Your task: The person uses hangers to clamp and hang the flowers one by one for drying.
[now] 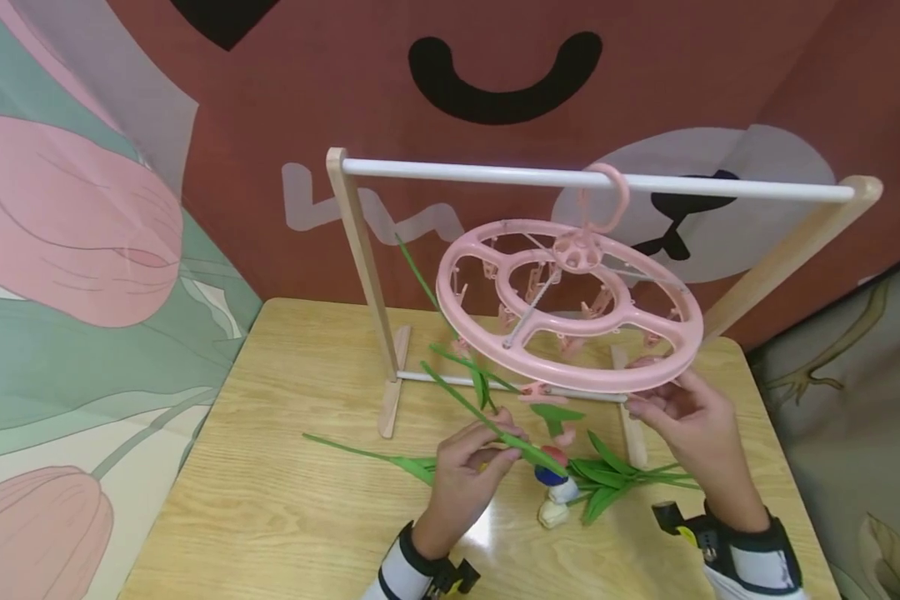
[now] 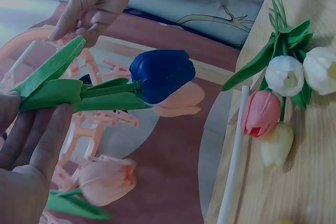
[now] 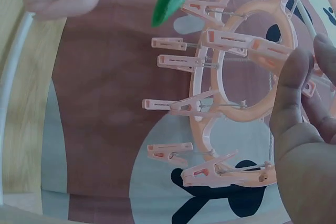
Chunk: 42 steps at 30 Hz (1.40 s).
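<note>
Fingers, left hand (image 1: 468, 471) – thumb and fingers pinching a blue tulip (image 2: 161, 75) by its green stem and leaves; the flower points away from the palm, clear of the tabletop. Fingers, right hand (image 1: 693, 421) – thumb and fingertips brought narrowly together on the near right rim of a pink clip hanger (image 1: 607, 382), a clip just beside them; whether they grip the rim or that clip cannot be told.

Remaining items, left to right:

Backdrop (image 1: 67, 225), far left: large printed pink tulips on pale green; a brown panel with a printed smile continues behind the rack.

Wooden table (image 1: 232, 483), light grain, beneath everything.

Green stem with leaf (image 1: 367, 452), lying on the table, one end passing behind the left hand.

Rack (image 1: 363, 267): wooden posts on flat feet, white top bar, white lower rod.

Pale pink tulip (image 2: 107, 182), by the hanger's clips, leaf beside it; how it is fastened cannot be made out.

Second pale pink tulip (image 2: 184, 107), partly hidden behind the blue flower in the left wrist view.

Hanger, as above: two concentric rings, tilted, its hook over the top bar, small pink clips around both rings.

Tulip bunch (image 1: 607, 475), lying on the table below the hanger, between the hands: two white heads, one cream, one deeper pink; leaves and stems run toward the right.

Wrist strap (image 1: 753, 542), black, on the right wrist, over a white sleeve.
</note>
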### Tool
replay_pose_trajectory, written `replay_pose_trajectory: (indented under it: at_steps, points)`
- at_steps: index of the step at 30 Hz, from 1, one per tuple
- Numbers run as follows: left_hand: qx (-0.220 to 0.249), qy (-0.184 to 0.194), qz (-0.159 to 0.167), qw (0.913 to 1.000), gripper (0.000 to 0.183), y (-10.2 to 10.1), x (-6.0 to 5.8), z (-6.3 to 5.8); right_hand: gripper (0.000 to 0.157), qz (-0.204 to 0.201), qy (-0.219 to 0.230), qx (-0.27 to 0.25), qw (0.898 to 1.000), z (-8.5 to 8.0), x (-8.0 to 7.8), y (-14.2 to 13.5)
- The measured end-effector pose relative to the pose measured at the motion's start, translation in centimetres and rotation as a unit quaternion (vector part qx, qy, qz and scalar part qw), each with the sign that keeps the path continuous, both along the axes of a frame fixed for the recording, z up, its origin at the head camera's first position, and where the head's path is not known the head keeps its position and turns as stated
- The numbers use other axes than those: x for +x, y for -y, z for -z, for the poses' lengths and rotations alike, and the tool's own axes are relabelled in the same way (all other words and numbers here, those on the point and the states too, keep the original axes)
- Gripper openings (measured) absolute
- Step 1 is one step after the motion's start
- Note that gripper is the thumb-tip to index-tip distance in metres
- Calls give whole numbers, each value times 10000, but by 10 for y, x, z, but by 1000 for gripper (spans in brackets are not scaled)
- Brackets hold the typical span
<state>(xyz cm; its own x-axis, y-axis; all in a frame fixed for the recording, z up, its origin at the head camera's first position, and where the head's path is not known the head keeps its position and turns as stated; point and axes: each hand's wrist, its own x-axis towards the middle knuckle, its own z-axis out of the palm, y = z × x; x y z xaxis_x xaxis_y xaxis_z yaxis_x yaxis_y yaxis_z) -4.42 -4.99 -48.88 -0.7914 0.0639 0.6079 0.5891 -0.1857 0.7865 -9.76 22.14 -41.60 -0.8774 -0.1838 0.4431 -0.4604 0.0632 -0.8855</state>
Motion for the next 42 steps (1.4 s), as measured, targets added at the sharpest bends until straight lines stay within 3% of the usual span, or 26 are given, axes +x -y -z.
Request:
replay_pose_trajectory:
  at_steps: [8,14,24,31,36,42]
  points:
    - [-85,190,85,9997,21,-9,-2,7,48,-251,273,-71,9993,6,11,13]
    - [-38,350,68,9994,19,-13,-6,15,48,-472,271,-547,9970,12,18,28]
    - [-120,795,-86,9967,18,-12,-10,15,46,-411,417,-695,9959,22,25,56]
    - [-66,1076,-48,9942,17,-14,-9,19,29,-278,16,-368,9989,24,26,65]
    - [-155,1217,-176,9923,19,-13,-11,20,29,-331,3,-233,9992,24,23,72]
    - [-288,1311,-264,9906,24,-13,-14,21,25,-125,-174,-275,9994,26,19,79]
